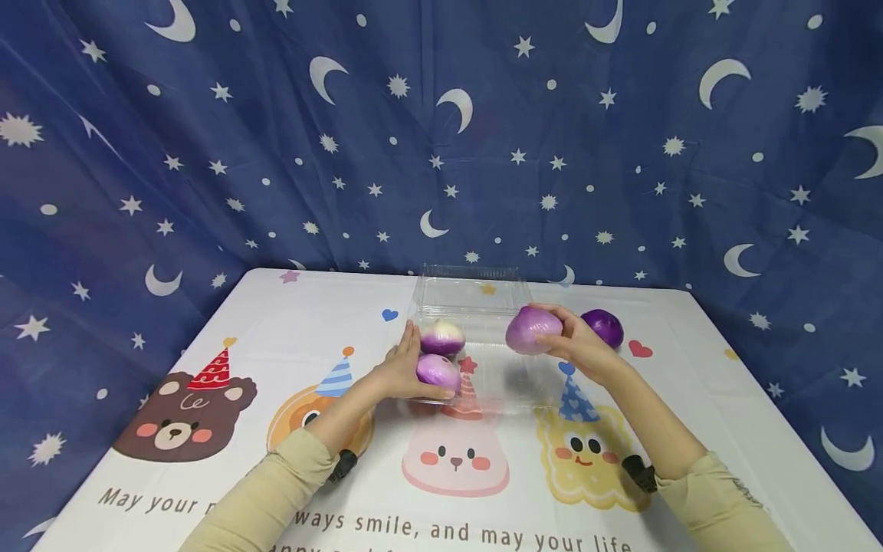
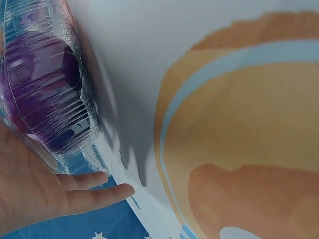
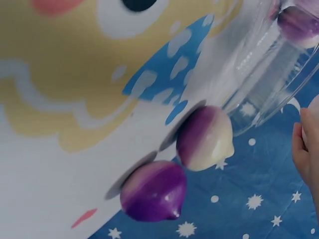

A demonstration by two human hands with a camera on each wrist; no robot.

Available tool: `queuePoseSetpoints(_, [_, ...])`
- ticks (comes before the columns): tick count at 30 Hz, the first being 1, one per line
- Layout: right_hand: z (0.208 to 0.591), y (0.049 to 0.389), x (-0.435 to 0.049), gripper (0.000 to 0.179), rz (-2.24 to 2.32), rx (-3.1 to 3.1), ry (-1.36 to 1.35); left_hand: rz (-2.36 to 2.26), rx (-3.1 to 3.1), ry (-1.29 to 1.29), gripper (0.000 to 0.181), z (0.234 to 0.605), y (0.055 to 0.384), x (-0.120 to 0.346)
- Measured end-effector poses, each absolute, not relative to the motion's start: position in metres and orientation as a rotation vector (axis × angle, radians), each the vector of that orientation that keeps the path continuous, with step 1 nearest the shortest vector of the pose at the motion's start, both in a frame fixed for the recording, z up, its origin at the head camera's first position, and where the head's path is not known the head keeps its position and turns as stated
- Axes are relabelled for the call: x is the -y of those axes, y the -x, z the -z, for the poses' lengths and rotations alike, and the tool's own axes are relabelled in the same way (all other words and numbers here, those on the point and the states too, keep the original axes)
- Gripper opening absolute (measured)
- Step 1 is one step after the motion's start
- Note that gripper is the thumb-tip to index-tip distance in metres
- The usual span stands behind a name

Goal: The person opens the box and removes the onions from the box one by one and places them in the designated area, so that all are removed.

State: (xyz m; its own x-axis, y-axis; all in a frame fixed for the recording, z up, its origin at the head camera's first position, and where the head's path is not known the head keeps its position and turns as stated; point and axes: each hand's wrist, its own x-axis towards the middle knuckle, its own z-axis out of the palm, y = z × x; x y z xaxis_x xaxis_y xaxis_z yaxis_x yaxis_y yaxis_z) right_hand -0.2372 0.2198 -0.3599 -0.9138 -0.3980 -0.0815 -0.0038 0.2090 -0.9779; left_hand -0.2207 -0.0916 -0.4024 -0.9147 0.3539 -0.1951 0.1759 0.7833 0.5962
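Observation:
A clear plastic clamshell box (image 1: 493,383) lies with its lid (image 1: 469,291) folded back. In its left half sit a white-and-purple onion (image 1: 443,337) and a light purple onion (image 1: 438,373). My left hand (image 1: 400,372) rests along the box's left side, fingers straight and thumb along the front edge; in the left wrist view two fingers (image 2: 94,191) stretch past the ribbed wall. Over the right half of the box, my right hand (image 1: 576,345) grips another light purple onion (image 1: 533,330) between thumb and fingers.
To the right of the box, a dark purple onion (image 1: 602,328) lies on the printed tablecloth (image 1: 690,399). The right wrist view shows a white-and-purple onion (image 3: 205,139) beside it, hidden by my right hand in the head view. A blue star-patterned curtain (image 1: 441,153) hangs behind.

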Motion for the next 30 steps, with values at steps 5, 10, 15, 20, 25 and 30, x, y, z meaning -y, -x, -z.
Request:
queuePoseSetpoints(5, [0.358,0.237,-0.231,0.061,1.677,-2.320,0.417,-0.838,-2.682,-0.412,0.128,0.401,0.220,0.090])
queuePoseSetpoints(10, [0.353,0.237,-0.245,0.068,1.589,-2.424,0.470,-0.825,-2.687,-0.409,0.128,0.399,0.220,0.090])
queuePoseSetpoints(15, [0.353,0.242,-0.259,0.071,1.505,-2.569,0.432,-0.851,-2.682,-0.391,0.128,0.401,0.220,0.091])
queuePoseSetpoints(20, [0.352,0.242,-0.271,0.071,1.537,-2.680,0.314,-0.846,-2.684,-0.395,0.127,0.401,0.219,0.091])
queuePoseSetpoints(25, [0.356,0.246,-0.280,0.075,1.627,-2.713,0.166,-0.835,-2.696,-0.398,0.128,0.402,0.221,0.092])
queuePoseSetpoints(30, [0.360,0.249,-0.291,0.077,1.567,-2.808,0.093,-0.826,-2.697,-0.404,0.128,0.402,0.221,0.093])
